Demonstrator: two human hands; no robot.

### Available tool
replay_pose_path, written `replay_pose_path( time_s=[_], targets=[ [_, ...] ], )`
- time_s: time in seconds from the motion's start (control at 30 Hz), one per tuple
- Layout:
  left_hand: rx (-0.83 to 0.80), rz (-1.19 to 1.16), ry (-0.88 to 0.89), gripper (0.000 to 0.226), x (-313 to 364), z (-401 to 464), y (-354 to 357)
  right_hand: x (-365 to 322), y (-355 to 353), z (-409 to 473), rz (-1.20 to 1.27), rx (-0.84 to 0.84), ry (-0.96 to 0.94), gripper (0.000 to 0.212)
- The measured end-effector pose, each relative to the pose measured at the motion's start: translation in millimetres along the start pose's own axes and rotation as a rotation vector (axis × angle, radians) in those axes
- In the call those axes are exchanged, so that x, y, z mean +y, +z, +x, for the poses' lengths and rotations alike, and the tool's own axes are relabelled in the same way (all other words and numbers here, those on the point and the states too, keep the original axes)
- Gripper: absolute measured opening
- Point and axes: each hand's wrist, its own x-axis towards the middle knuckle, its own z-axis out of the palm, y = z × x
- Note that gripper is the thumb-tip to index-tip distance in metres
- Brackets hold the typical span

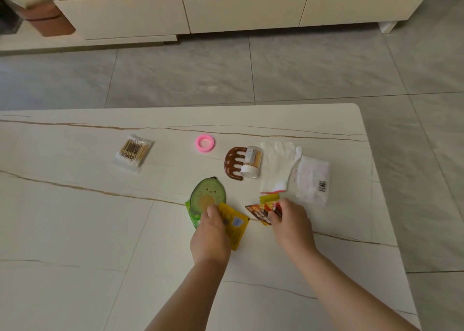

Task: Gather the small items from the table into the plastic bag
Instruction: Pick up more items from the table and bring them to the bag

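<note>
At lower centre of the frame, an avocado-shaped item (pixel 208 195), green packet (pixel 192 215) and yellow packet (pixel 235 226) are gripped together by the left hand (pixel 209 238). A red-brown packet (pixel 261 214) is pinched by the right hand (pixel 292 224). Cotton swabs (pixel 133 152) are seen at left of centre on the table (pixel 75 217).

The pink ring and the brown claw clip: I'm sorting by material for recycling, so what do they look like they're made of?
The pink ring looks like soft silicone or rubbery plastic: matte, evenly coloured, with a thick rounded rim, though hardness can't be judged. The brown claw clip looks like hard glossy plastic: bright highlights run along its curved teeth. Both lie on the table, untouched by either hand.
</note>
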Motion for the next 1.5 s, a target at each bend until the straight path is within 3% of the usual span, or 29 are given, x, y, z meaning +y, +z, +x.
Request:
replay_pose_path(
  time_s=[0.4, 0.5, 0.63, 0.73, 0.9, 1.5],
  targets=[
    [-0.005, -0.09, -0.072, 0.016, -19.0, 1.5, 22.0, 2.9, 37.0, 24.2, 0.119, 0.151, 0.138, 0.029],
    [-0.005, -0.086, -0.075, 0.014, -22.4, 2.7, 24.6, -1.8, 40.0, 26.5, 0.172, 0.148, 0.207, 0.043],
    [-0.016, -0.061, -0.077, 0.017, -22.0, 0.5, 25.7, -8.5, 42.4, 26.6, 0.25, 0.067, 0.298, 0.06],
    [-0.026, -0.048, -0.093, 0.016, -21.7, -4.2, 25.1, -11.9, 45.7, 22.2, 0.197, -0.035, 0.327, 0.051],
    [-0.051, -0.049, -0.102, 0.014, -23.6, -20.0, 17.4, -13.1, 38.9, -2.1, 0.377, -0.109, 0.369, 0.038],
    [-0.02, -0.146, -0.104, 0.031, -22.1, -192.3, -109.4, -37.2, -88.4, -184.6, 0.339, -0.286, 0.174, 0.041]
  ],
)
